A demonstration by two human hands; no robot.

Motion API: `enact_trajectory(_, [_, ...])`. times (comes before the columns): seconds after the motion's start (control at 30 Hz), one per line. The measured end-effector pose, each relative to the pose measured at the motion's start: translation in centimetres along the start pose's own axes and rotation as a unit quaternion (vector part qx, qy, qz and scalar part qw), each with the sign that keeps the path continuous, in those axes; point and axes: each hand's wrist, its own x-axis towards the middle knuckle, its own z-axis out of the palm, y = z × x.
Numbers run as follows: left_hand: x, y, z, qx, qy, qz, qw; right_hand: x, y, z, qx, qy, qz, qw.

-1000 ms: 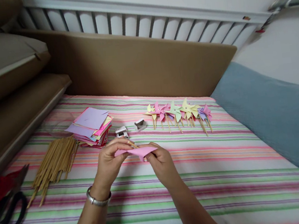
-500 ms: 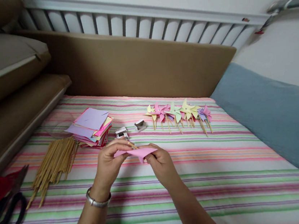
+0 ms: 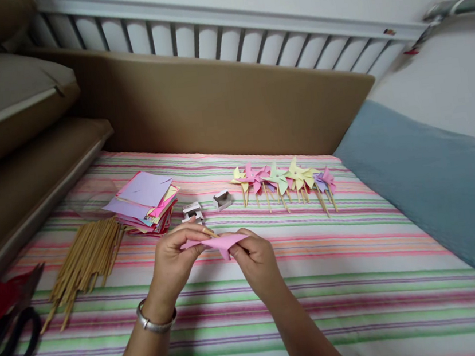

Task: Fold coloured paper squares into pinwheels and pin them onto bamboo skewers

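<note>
Between my two hands is a pink paper pinwheel, its folded sheet held almost level above the striped cloth. My left hand, with a silver bangle at the wrist, pinches the left side of the paper, thumb below and fingers above. The short visible end of a wooden stick shows at these fingertips, behind the paper; the rest of it is hidden. The right side of the paper is gripped by my right hand, whose fingers are curled and partly hidden.
Bamboo sticks lie left of a stack of coloured paper. Two small open boxes stand beyond my hands. Several finished pinwheels lie at the back right. Black-handled scissors rest at the left edge, near folded cushions.
My right hand has shifted slightly, and the right edge of the pink paper has moved a little with it. Everything else stays as it was.
</note>
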Motion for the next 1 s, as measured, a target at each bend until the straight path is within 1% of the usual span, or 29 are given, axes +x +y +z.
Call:
enact_trajectory(0.17, [0.0, -0.2, 0.1, -0.013, 0.012, -0.005, 1.000, -0.1, 0.4, 0.2, -0.034, 0.024, -0.049, 0.998])
enact_trajectory(0.27, [0.0, -0.2, 0.1, -0.021, 0.016, -0.007, 1.000, -0.1, 0.4, 0.3, -0.034, 0.022, -0.055, 0.998])
enact_trajectory(0.43, [0.1, -0.2, 0.1, -0.025, 0.014, -0.023, 0.999, -0.1, 0.5, 0.4, 0.004, 0.021, -0.012, 1.000])
enact_trajectory(0.5, [0.1, -0.2, 0.1, -0.040, 0.007, -0.039, 0.998, 0.0, 0.6, 0.4, 0.038, 0.020, 0.023, 0.999])
enact_trajectory(0.57, [0.1, -0.4, 0.1, -0.057, -0.004, -0.065, 0.996, 0.2, 0.8, 0.3, 0.087, 0.029, 0.077, 0.993])
enact_trajectory(0.63, [0.1, -0.6, 0.1, -0.063, -0.013, -0.095, 0.993, 0.5, 1.2, 0.0, 0.172, 0.062, 0.144, 0.972])
enact_trajectory(0.67, [0.0, -0.7, 0.1, -0.066, -0.013, -0.107, 0.992, 0.8, 1.6, -0.2, 0.233, 0.086, 0.176, 0.953])
enact_trajectory(0.77, [0.1, -1.2, -0.1, -0.106, 0.006, -0.130, 0.986, 1.4, 3.3, -0.9, 0.414, 0.145, 0.243, 0.865])
enact_trajectory(0.8, [0.1, -1.4, -0.3, -0.129, 0.022, -0.133, 0.982, 1.5, 4.0, -1.2, 0.448, 0.154, 0.253, 0.843])
enact_trajectory(0.83, [0.2, -1.6, -0.4, -0.152, 0.043, -0.137, 0.978, 1.5, 4.7, -1.4, 0.460, 0.158, 0.260, 0.834])
enact_trajectory(0.87, [0.2, -1.7, -0.6, -0.174, 0.068, -0.141, 0.972, 1.5, 5.3, -1.7, 0.448, 0.158, 0.264, 0.840])
enact_trajectory(0.9, [0.3, -1.9, -0.8, -0.194, 0.094, -0.144, 0.966, 1.4, 5.9, -1.9, 0.404, 0.154, 0.268, 0.861])
enact_trajectory(0.93, [0.4, -2.0, -1.0, -0.211, 0.119, -0.145, 0.959, 1.2, 6.3, -2.2, 0.326, 0.148, 0.275, 0.892])
enact_trajectory(0.97, [0.5, -2.0, -1.1, -0.223, 0.139, -0.145, 0.954, 1.0, 6.5, -2.4, 0.216, 0.141, 0.281, 0.924])
enact_trajectory(1.0, [0.5, -2.1, -1.3, -0.230, 0.154, -0.144, 0.950, 0.8, 6.6, -2.7, 0.088, 0.132, 0.280, 0.947])
